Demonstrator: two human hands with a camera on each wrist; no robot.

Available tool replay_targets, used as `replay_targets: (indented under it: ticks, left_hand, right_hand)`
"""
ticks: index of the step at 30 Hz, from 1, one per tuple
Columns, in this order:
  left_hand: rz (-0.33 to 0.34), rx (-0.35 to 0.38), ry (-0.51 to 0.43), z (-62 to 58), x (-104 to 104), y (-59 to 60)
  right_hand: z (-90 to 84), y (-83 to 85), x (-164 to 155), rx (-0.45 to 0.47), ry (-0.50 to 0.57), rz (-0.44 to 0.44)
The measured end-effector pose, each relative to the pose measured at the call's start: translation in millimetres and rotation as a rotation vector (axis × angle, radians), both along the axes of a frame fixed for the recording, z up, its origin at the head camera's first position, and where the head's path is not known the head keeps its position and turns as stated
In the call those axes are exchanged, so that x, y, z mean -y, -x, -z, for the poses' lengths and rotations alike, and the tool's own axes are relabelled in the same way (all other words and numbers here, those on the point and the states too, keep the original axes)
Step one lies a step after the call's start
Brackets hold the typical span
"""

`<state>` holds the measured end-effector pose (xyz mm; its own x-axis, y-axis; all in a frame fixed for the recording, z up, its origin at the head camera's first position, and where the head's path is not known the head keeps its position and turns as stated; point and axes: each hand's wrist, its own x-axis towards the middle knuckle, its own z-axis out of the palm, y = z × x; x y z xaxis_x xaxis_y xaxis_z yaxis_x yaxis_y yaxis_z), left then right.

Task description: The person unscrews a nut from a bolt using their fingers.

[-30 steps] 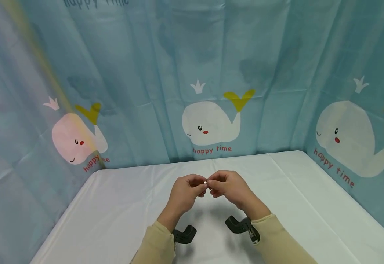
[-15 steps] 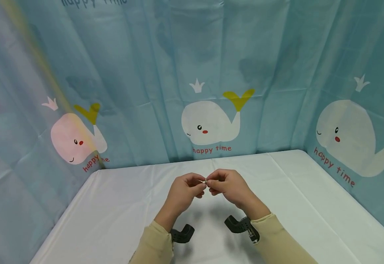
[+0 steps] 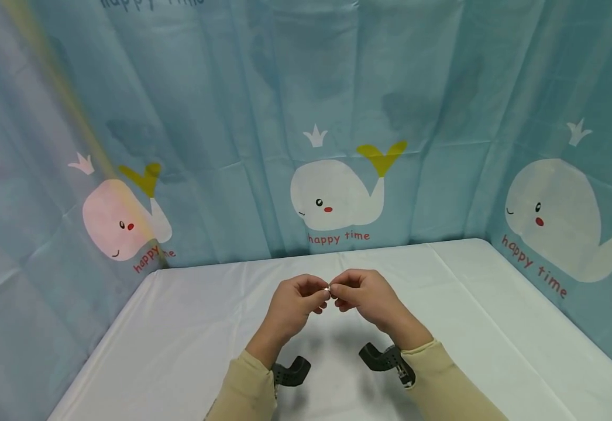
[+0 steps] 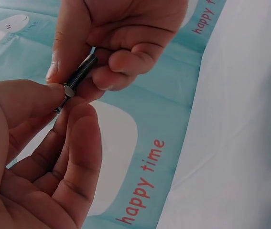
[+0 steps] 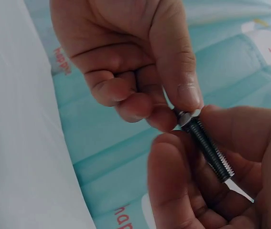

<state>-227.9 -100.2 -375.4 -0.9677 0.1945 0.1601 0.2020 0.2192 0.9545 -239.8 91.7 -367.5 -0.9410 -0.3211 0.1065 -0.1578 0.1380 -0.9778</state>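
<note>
Both hands meet above the middle of the white table (image 3: 190,327). A dark threaded bolt (image 5: 211,149) lies in my right hand (image 3: 340,292), held between thumb and curled fingers. At its end sits a small silvery hex nut (image 5: 187,117), which my left hand (image 3: 319,294) pinches between thumb and forefinger. The left wrist view has the bolt (image 4: 81,72) running up from the nut (image 4: 69,90) into the right hand's fingers. From the head view only a bright speck of the nut (image 3: 328,287) shows between the fingertips.
A teal curtain (image 3: 337,117) printed with white whales hangs close behind the table and along both sides. Black camera mounts sit under my left wrist (image 3: 292,372) and right wrist (image 3: 385,358). The white cloth stretches out on either side of my hands.
Both hands have drifted slightly away from me, staying joined at the bolt. Grips look unchanged.
</note>
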Motion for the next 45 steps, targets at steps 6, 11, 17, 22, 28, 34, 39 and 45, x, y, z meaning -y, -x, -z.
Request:
replay_targets:
  ticks: [6,11,17,22,28,34,39,45]
  left_hand:
    - [0.007,0.024,-0.003,0.3,1.2,0.0]
    - [0.027,0.058,-0.055,-0.5,2.2,0.5]
    - [0.042,0.066,-0.099,0.7,2.2,0.5]
    - [0.055,0.066,-0.131,1.1,2.1,-0.1]
    - [0.057,0.055,-0.142,-0.5,1.0,-1.6]
    - [0.062,0.021,-0.132,0.2,-0.4,-1.5]
    - [0.070,-0.011,-0.130,0.4,-0.3,-1.9]
    - [0.086,-0.011,-0.142,1.1,1.0,-2.1]
  right_hand:
    - [0.3,0.0,1.1,-0.016,-0.024,0.017]
    - [0.1,0.0,1.7,-0.041,-0.031,0.026]
    - [0.5,-1.3,2.5,-0.007,0.010,-0.010]
    - [0.7,-1.2,2.2,-0.019,0.002,-0.023]
    - [0.9,-1.3,1.2,-0.043,0.007,-0.023]
    - [-0.3,-1.2,-0.1,-0.014,0.043,-0.032]
    - [-1.0,-1.1,-0.4,-0.018,0.036,-0.040]
    - [-2.3,-2.4,-0.2,-0.048,0.023,-0.029]
